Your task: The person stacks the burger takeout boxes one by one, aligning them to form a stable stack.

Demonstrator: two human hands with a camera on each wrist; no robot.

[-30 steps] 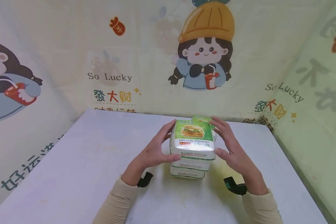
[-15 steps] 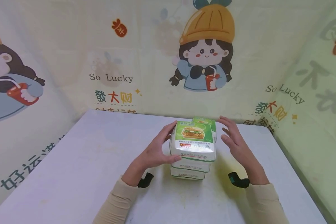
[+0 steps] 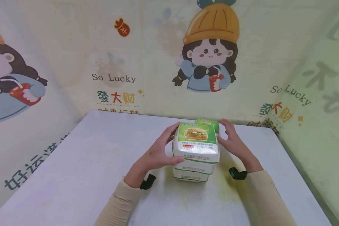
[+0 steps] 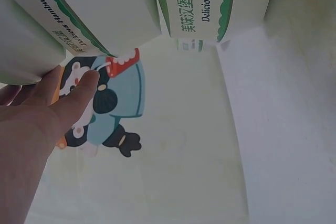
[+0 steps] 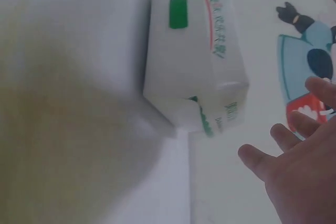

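Three white-and-green hamburger boxes stand stacked near the table's middle; the top box (image 3: pixel 196 141) shows a burger picture and overhangs the lower boxes (image 3: pixel 191 176). My left hand (image 3: pixel 156 152) holds the top box's left side, thumb at the front and fingers at the back. In the left wrist view, fingers (image 4: pixel 76 100) show beside the boxes (image 4: pixel 110 3). Behind the stack is another hamburger box (image 3: pixel 207 121), mostly hidden. By its right side, my right hand (image 3: pixel 234 141) has its fingers spread. The right wrist view shows these fingers (image 5: pixel 257 163) apart from a box (image 5: pixel 184 61).
The white table (image 3: pixel 87 166) extends around the boxes. Behind it hangs a printed cloth (image 3: pixel 155 62) with cartoon figures, and more cloth stands along both sides. A black strap piece (image 3: pixel 148 182) is at each wrist.
My right hand has left the top box's right side, swung right, then come forward beside the rear box. The left hand has kept its place on the top box.
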